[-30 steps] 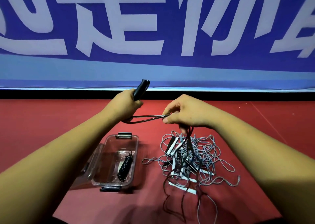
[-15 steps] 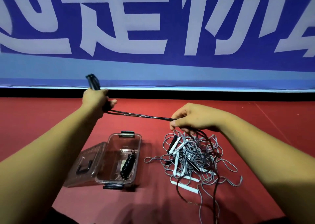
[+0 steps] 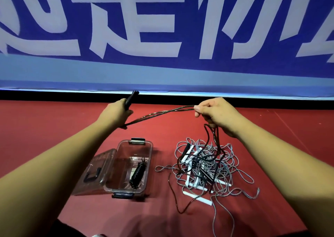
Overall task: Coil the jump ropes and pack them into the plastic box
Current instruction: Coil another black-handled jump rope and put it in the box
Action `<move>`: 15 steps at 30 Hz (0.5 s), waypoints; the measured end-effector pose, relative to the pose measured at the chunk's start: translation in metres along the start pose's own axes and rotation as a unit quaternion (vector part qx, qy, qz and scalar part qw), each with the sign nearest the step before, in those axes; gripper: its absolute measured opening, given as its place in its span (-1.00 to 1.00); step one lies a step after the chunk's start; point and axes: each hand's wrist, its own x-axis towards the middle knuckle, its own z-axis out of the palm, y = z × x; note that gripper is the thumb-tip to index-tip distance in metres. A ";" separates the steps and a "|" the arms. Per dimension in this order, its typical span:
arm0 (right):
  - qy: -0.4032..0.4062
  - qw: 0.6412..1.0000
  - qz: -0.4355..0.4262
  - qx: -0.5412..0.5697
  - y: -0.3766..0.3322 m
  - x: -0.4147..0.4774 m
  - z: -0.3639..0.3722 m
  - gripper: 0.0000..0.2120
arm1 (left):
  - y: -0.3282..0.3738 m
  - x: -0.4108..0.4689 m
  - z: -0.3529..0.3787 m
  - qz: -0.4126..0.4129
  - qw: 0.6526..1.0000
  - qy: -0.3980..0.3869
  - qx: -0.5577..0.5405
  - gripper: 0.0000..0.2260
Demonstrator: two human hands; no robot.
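Here the left hand [image 3: 115,113] grips black handles [image 3: 130,98]; the right hand [image 3: 216,114] pinches the dark rope [image 3: 162,113] strung between them.

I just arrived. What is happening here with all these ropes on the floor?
A person is coiling a dark jump rope. The left hand grips its black handle, and the right hand pinches the strands stretched between both hands. The rest hangs down into a tangled pile of grey ropes on the red floor. Beside the pile, the open plastic box holds one coiled rope already.
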 end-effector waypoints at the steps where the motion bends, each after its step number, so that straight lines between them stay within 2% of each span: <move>1: 0.013 1.000 0.004 0.002 0.001 0.001 -0.002 -0.71 | 0.002 -0.001 0.000 -0.006 0.999 -0.009 -0.033 -0.84; 3: 0.047 0.999 0.007 -0.018 0.004 0.004 -0.006 -0.70 | 0.004 -0.008 0.002 -0.018 0.989 -0.084 -0.119 -0.85; 7: 0.121 0.989 0.006 -0.090 0.007 0.008 -0.013 -0.68 | 0.021 -0.030 -0.001 0.021 0.932 -0.302 -0.200 -0.84; 9: 0.147 0.983 0.011 -0.113 0.009 0.009 -0.019 -0.68 | 0.032 -0.038 -0.007 0.023 0.893 -0.346 -0.288 -0.77; 11: 0.152 0.979 0.015 -0.137 0.011 0.008 -0.024 -0.69 | 0.041 -0.043 -0.014 0.035 0.861 -0.371 -0.346 -0.62; 13: 0.153 0.975 0.027 -0.160 0.013 0.009 -0.028 -0.70 | 0.047 -0.046 -0.018 0.067 0.840 -0.410 -0.350 -0.50; 15: 0.148 0.973 0.034 -0.174 0.015 0.009 -0.029 -0.72 | 0.047 -0.046 -0.018 0.099 0.835 -0.437 -0.320 -0.59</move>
